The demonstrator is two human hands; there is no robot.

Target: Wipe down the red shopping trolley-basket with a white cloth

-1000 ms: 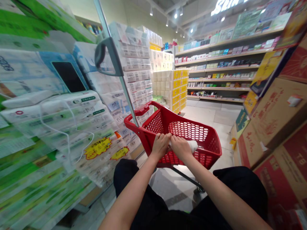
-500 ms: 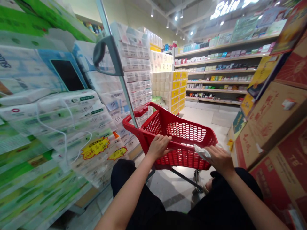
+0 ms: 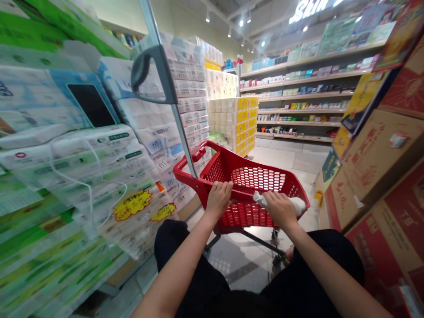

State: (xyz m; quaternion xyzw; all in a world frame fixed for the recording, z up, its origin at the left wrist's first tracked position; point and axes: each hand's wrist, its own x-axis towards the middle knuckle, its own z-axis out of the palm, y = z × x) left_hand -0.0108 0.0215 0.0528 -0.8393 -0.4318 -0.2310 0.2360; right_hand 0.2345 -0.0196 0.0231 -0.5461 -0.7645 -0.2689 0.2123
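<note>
A red plastic shopping cart (image 3: pixel 261 176) with perforated sides stands in front of my knees. My left hand (image 3: pixel 219 198) is closed over the cart's near rim, fingers curled to the inside. Further right along that rim, my right hand (image 3: pixel 280 206) presses a white cloth (image 3: pixel 298 204) against the red plastic. The cloth pokes out on both sides of my fingers. A metal pole with a grey handle (image 3: pixel 159 73) rises at the cart's left end, beside the cart's red push bar (image 3: pixel 198 152). The basket's visible inside holds nothing.
Stacked tissue packs (image 3: pixel 132 145) wall the left side, with a dark-screened phone (image 3: pixel 92 105) and a white cable (image 3: pixel 89 185) on them. Cardboard boxes (image 3: pixel 380 150) are piled close on the right. Shelves of small goods (image 3: pixel 298 92) stand behind, past the tiled floor (image 3: pixel 281 154).
My right hand has slid left along the rim with the white cloth. The cart has turned or shifted slightly right, while my left hand keeps its hold.
</note>
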